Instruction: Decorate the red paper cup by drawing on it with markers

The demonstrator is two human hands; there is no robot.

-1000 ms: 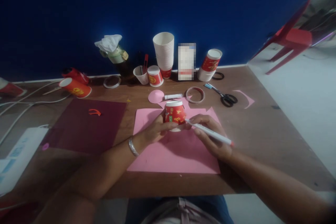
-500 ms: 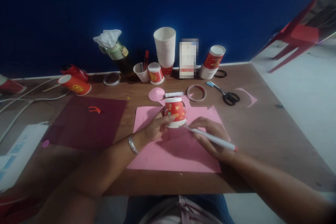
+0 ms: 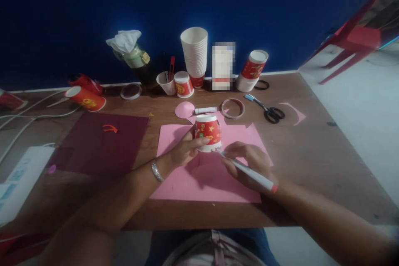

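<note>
My left hand (image 3: 188, 148) is closed around a red and white paper cup (image 3: 208, 131) with gold figures, held upside down above a pink paper sheet (image 3: 183, 185). Between the fingers of my right hand (image 3: 249, 162) is a white marker pen (image 3: 252, 171) with a red end. The pen's tip touches, or nearly touches, the white band at the cup's lower edge, where small dark marks show. Just behind the cup lie a white pen cap (image 3: 205, 110), a pink paper circle (image 3: 184, 110) and a roll of tape (image 3: 232, 108).
Black-handled scissors (image 3: 273, 114) and a curved pink scrap (image 3: 296, 114) lie to the right. Stacked paper cups (image 3: 195, 54) and a bottle (image 3: 134, 60) stand along the wall. On the left are dark red paper (image 3: 96, 149), a tipped cup (image 3: 85, 99) and a white power strip (image 3: 23, 183).
My right hand has turned slightly, and the pen's red end has swung left and down. More dark marks show along the cup's white band. The camera view has shifted a little.
</note>
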